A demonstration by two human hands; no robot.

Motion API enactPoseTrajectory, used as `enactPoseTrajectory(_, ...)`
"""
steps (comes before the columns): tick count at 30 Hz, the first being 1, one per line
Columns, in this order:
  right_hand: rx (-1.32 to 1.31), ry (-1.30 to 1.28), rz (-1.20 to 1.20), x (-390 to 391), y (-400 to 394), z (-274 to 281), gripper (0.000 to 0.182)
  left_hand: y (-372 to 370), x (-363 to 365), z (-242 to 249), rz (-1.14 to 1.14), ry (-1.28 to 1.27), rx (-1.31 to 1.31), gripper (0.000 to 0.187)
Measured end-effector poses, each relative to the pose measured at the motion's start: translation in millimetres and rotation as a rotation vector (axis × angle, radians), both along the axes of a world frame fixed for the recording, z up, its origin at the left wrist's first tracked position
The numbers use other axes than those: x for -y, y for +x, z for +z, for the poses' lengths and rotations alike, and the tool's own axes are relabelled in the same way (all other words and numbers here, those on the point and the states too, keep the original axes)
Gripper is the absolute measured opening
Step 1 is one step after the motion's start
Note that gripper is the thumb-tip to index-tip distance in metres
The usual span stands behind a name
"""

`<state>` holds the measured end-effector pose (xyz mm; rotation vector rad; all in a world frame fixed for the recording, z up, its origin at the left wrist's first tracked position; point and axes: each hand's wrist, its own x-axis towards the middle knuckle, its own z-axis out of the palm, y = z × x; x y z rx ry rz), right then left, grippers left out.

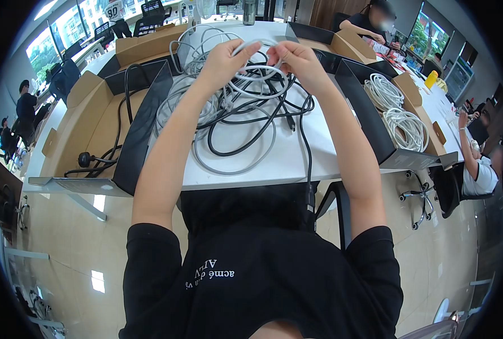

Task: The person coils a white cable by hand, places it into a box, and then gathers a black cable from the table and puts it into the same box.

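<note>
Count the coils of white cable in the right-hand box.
2. One coil lies toward the far end of the box; the other coil lies toward its near end. Another could be hidden beneath them.

Single head-worn view, facing forward and steeply down, wide-angle, close above person's chest.

bottle (249,12): cut off, top edge | co-worker's head (382,14): blurred | grey cable (258,68) ends: hidden

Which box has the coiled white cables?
The near right box. It shows two white cable coils inside; the near left box shows a black power cable instead.
</note>
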<state>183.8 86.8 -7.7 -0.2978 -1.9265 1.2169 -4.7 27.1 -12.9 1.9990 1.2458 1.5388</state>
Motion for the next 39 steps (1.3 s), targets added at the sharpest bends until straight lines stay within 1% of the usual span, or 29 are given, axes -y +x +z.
enactPoseTrajectory(1, -0.085, -0.087, 0.04, -5, 0, -2, 0.029, -3, -3, -2, -0.069, -0.044, 0.1, 0.045)
enactPoseTrajectory(2, -0.136, -0.142, 0.088, -11, 3, -2, 0.03, -7, -5, -4, -0.091, -0.085, 0.155, 0.046)
enactPoseTrajectory(5, -0.262, -0.257, 0.117, -11, 2, -3, 0.03, -4, -3, -6, -0.198, -0.119, 0.307, 0.042)
enactPoseTrajectory(6, -0.267, -0.262, 0.186, -15, 3, -2, 0.032, -5, -2, -6, -0.227, -0.158, 0.356, 0.035)
enactPoseTrajectory(9, -0.35, -0.398, 0.197, -20, 5, -6, 0.032, -2, 0, -4, -0.066, -0.014, -0.027, 0.027)
enactPoseTrajectory(10, -0.363, -0.412, 0.175, -21, 6, -7, 0.032, 5, 9, -1, -0.044, 0.035, -0.092, 0.032)
enactPoseTrajectory(12, -0.389, -0.44, 0.133, -23, 6, -8, 0.032, 8, 8, -4, -0.064, -0.022, -0.027, 0.036)
enactPoseTrajectory(16, -0.305, -0.47, 0.105, -25, 5, -11, 0.031, 4, 3, -7, -0.124, -0.082, 0.114, 0.04)
enactPoseTrajectory(19, -0.262, -0.488, 0.062, -21, 0, -13, 0.029, 2, 0, -9, -0.111, -0.116, 0.135, 0.04)
enactPoseTrajectory(22, -0.228, -0.47, 0.061, -15, -6, -15, 0.027, -5, -11, -12, -0.046, 0.116, -0.119, 0.042)
enactPoseTrajectory(25, -0.177, -0.482, 0.119, -15, -11, -24, 0.027, 2, 0, -7, -0.188, -0.183, 0.214, 0.041)
enactPoseTrajectory(27, -0.155, -0.512, 0.158, -15, -11, -24, 0.028, 2, 8, 0, -0.243, -0.265, 0.196, 0.042)
enactPoseTrajectory(29, -0.164, -0.509, 0.133, -10, -9, -20, 0.03, -8, 6, 2, -0.325, -0.329, 0.15, 0.044)
enactPoseTrajectory(32, -0.146, -0.488, 0.107, -4, -10, -15, 0.03, -16, -1, 1, -0.445, -0.387, 0.315, 0.052)
enactPoseTrajectory(35, -0.125, -0.47, 0.088, -3, -10, -13, 0.031, -25, -6, 0, -0.435, -0.484, 0.365, 0.052)
enactPoseTrajectory(37, -0.132, -0.462, 0.071, -2, -10, -12, 0.03, -15, 5, 6, -0.34, -0.459, 0.413, 0.054)
enactPoseTrajectory(38, -0.175, -0.473, 0.039, -3, -11, -12, 0.029, -11, 10, 7, -0.292, -0.446, 0.437, 0.055)
enactPoseTrajectory(39, -0.219, -0.485, 0.005, -5, -10, -12, 0.029, -13, 8, 6, -0.301, -0.416, 0.462, 0.056)
